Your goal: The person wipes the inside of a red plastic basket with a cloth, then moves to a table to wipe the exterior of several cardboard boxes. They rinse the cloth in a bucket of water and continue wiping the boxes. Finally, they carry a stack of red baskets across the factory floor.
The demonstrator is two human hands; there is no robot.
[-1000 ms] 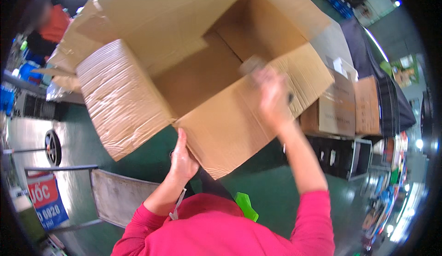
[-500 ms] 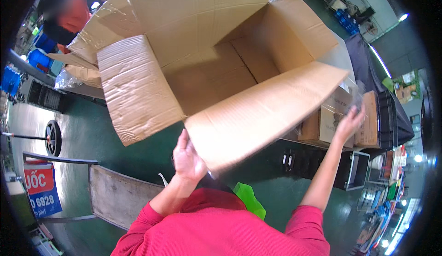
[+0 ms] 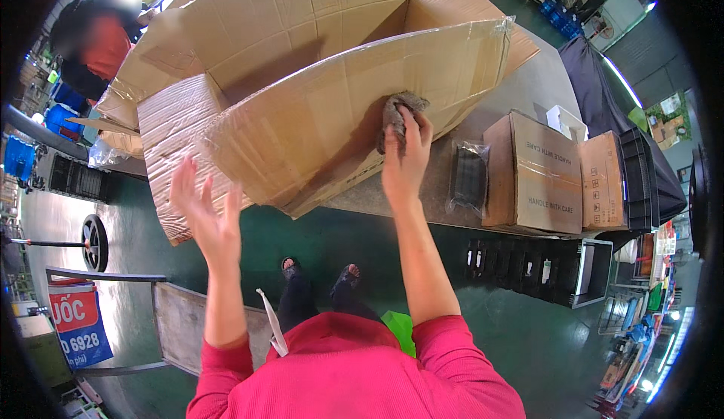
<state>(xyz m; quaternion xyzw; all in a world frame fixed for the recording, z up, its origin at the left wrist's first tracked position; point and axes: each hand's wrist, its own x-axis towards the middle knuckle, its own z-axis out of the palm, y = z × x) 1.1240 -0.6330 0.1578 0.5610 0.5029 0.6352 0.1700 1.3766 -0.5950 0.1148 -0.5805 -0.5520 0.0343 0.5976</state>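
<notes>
Large open carton (image 3: 302, 64) lay on its side at the near edge of a grey table (image 3: 520, 95), its mouth toward the person in the red top. The right hand (image 3: 406, 159) pressed a crumpled grey rag (image 3: 398, 113) against the outer face of the near flap (image 3: 362, 125), fingers closed around the cloth. The left hand (image 3: 205, 211) hung free in the air just below the crinkled left flap (image 3: 170, 147), fingers spread wide, holding and touching nothing.

Change from the earlier views: a second before, the left hand gripped the lower edge of the carton and the right reached into its mouth; half a second before, the near flap had begun to swing up while the right hand was well off to the right. By this moment the flap stood raised across the opening, the right hand had returned to it with the rag, and the left had let go. Judged from this, wiping had shifted from the inside of the carton to the flap's outer surface.

Further along the table toward its right edge stood two smaller shut boxes (image 3: 535, 174), with a black part in a clear bag (image 3: 467, 178) just beside them. Another person in orange (image 3: 102, 42) worked beyond the far left corner.
</notes>
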